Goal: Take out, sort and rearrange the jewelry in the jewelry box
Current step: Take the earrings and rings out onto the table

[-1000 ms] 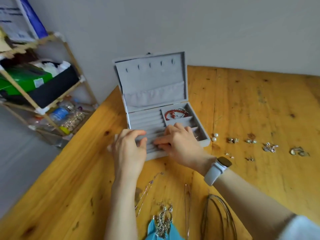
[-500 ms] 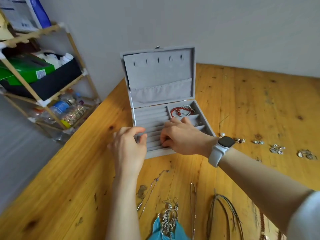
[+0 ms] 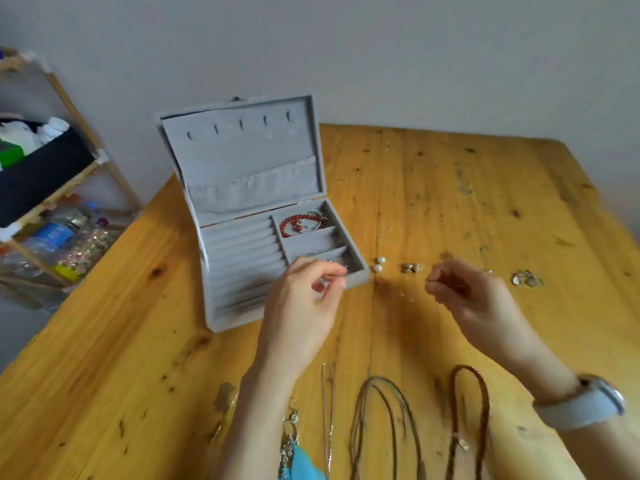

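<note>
- Two hands in my view, both raised over the wooden table (image 3: 450,188) just in front of the open grey jewelry box (image 3: 263,216)
- my left hand (image 3: 301,306) has thumb and forefinger pressed together at the box's front right corner, pinching something small and silvery; I cannot tell what it is
- my right hand (image 3: 474,299), with a white watch (image 3: 585,407) on the wrist, has its fingers curled and its fingertips pinched on something fine; too blurred for me to name
- inside the box, a red bead bracelet (image 3: 298,223) lies in the rear right compartment, beside the ring rolls on the left
- two pearls (image 3: 379,264) sit just right of the box, with small silver earrings (image 3: 526,278) in a row further toward the right edge
- dark cord necklaces (image 3: 388,424) lie along the near edge
</note>
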